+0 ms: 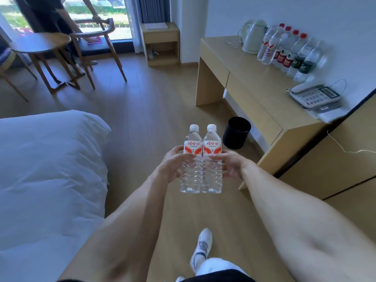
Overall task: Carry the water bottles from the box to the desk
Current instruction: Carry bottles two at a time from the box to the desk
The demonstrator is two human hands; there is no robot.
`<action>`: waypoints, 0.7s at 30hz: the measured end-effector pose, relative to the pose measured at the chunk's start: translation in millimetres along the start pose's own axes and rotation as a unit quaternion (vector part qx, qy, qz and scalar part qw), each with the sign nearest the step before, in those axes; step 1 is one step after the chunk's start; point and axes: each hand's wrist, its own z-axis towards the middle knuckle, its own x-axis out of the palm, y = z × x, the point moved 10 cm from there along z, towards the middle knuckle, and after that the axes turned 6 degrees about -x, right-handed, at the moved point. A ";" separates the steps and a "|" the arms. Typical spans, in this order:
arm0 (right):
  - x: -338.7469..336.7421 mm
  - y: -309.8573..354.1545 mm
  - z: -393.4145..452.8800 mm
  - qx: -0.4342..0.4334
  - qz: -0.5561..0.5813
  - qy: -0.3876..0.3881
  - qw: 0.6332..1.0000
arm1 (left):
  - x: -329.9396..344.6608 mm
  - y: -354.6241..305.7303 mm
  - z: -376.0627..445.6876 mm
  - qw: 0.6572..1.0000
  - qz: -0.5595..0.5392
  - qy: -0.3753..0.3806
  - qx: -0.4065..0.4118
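I hold two clear water bottles upright and side by side in front of me, above the wooden floor. Both have white caps and red-and-white labels. My left hand [176,162] grips the left bottle [191,159] from its left side. My right hand [228,164] grips the right bottle [212,159] from its right side. The two bottles touch each other. The light wooden desk [254,78] stands ahead on the right, against the wall. On it, a row of several water bottles [289,51] lines the wall. No box is in view.
On the desk stand a pale kettle [253,37] and a white telephone [315,95]. A black bin [237,132] sits on the floor by the desk. A white bed [46,169] fills the left. At the far left, another person leans over a chair [95,41] beside a round table [40,43].
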 end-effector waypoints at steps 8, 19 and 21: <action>-16.6 64.7 117.4 -0.008 0.017 0.009 1.000 | -18.2 -79.4 114.2 1.000 0.018 -0.006 0.004; -94.1 194.5 258.8 -0.036 0.037 -0.028 0.998 | 22.0 -224.0 278.7 0.999 0.027 0.040 0.013; -111.4 209.8 276.0 -0.038 0.037 -0.042 0.998 | 34.1 -240.6 304.4 0.998 0.025 0.056 0.007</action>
